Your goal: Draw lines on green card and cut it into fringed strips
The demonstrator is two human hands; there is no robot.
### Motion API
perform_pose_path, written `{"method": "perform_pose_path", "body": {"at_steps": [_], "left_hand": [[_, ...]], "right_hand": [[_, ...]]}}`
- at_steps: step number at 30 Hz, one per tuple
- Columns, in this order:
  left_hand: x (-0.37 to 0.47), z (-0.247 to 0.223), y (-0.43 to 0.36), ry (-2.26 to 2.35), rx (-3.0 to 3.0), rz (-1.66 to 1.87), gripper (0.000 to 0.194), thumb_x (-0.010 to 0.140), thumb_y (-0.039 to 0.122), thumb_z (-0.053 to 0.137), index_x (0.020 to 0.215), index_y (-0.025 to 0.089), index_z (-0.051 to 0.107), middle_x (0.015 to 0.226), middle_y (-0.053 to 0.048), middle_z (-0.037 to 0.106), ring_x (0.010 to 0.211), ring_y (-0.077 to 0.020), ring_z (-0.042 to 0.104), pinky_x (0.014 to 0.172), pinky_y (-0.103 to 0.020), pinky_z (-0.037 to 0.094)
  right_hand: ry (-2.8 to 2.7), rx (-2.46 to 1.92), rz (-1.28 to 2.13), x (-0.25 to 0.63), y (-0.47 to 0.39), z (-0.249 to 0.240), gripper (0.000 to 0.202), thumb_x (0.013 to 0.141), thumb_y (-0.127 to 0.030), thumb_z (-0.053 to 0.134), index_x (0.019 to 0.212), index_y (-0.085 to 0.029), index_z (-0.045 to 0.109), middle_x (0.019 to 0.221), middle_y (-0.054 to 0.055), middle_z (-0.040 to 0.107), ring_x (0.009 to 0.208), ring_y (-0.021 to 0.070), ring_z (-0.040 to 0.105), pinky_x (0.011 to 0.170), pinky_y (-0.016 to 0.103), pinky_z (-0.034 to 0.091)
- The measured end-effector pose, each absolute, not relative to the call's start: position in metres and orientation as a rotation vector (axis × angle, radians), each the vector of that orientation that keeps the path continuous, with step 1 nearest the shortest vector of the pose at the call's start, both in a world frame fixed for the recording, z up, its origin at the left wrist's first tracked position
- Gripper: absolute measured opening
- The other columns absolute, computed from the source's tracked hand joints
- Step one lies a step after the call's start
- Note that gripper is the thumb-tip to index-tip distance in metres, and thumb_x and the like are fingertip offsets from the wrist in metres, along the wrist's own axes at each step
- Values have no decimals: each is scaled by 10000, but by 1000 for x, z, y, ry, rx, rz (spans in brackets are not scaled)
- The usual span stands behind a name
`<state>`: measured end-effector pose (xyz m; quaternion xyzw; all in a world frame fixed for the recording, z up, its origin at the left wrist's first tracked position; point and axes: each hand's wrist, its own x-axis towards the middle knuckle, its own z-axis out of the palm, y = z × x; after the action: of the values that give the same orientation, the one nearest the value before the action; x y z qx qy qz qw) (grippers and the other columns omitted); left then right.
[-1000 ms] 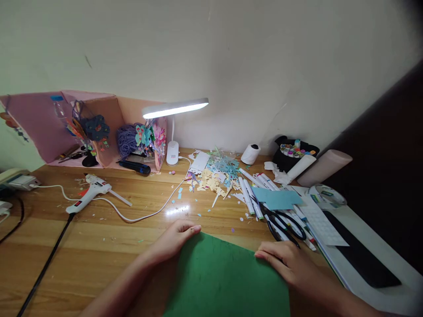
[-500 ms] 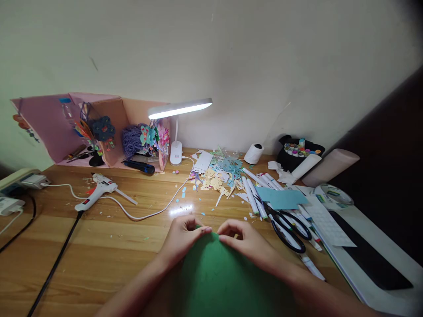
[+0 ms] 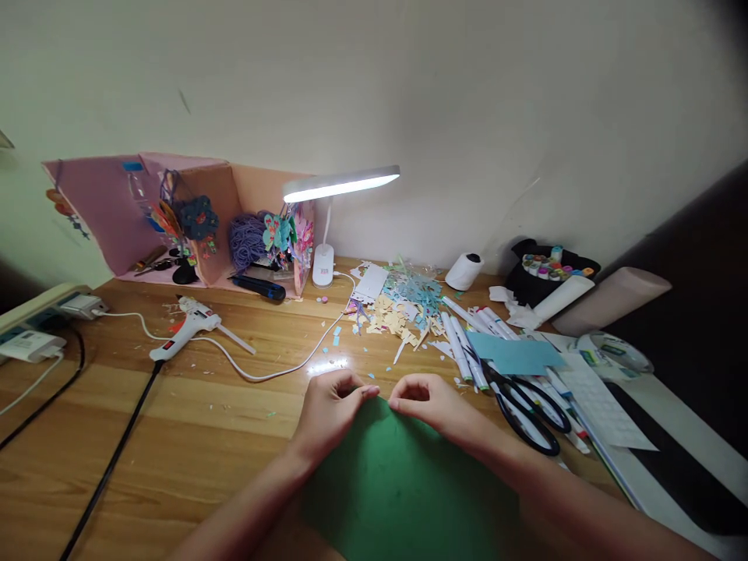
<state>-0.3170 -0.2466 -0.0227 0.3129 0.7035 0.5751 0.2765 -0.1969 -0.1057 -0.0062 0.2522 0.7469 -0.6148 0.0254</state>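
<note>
A large green sheet [image 3: 403, 483], paper or thin foam by its look, is held up close to me over the table. My left hand [image 3: 336, 409] pinches its top edge between thumb and index finger. Just to the right, my right hand [image 3: 429, 405] pinches the same edge the same way. The two pinches are a small gap apart. The sheet curves down toward my body, and its lower end runs out of the picture. Whether anything small sits between the fingertips is too fine to see.
A lit desk lamp [image 3: 323, 265] stands behind paper scraps [image 3: 397, 312]. At left lie a glue gun [image 3: 187, 327] and power strip [image 3: 35, 319]; a pink box [image 3: 87, 210] and utility knife [image 3: 257, 287] are behind. Scissors [image 3: 526, 405], markers [image 3: 461, 351] and blue card [image 3: 514, 354] are at right.
The view has shifted a little, so the table things sit farther right. Both hands keep pinching the green sheet's edge, which now appears spread wider and flatter.
</note>
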Motion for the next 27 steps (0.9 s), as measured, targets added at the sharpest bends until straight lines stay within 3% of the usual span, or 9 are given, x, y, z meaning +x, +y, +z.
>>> {"method": "perform_pose_path", "body": {"at_steps": [10, 20, 27], "left_hand": [[-322, -27, -246, 1904, 850, 1530, 303, 718, 391, 666, 573, 129, 620, 546, 14, 526, 541, -111, 458, 508, -207, 312], [-335, -40, -243, 1882, 799, 1497, 348, 684, 458, 685, 603, 122, 644, 518, 23, 506, 513, -103, 423, 500, -210, 274], [-334, -47, -240, 1826, 727, 1472, 393, 662, 505, 687, 614, 120, 630, 539, 19, 527, 514, -98, 427, 500, -206, 284]], "right_hand": [[2176, 894, -1835, -155, -90, -4, 188, 712, -339, 657, 694, -155, 620, 629, -11, 586, 586, 118, 506, 541, 222, 342], [2190, 953, -1756, -106, -67, -7, 259, 716, -413, 661, 683, -162, 608, 662, 9, 611, 639, 146, 542, 593, 238, 376], [2273, 1027, -1592, -83, -62, -7, 328, 708, -499, 614, 700, -174, 576, 618, -10, 537, 541, 124, 465, 517, 232, 353]]}}
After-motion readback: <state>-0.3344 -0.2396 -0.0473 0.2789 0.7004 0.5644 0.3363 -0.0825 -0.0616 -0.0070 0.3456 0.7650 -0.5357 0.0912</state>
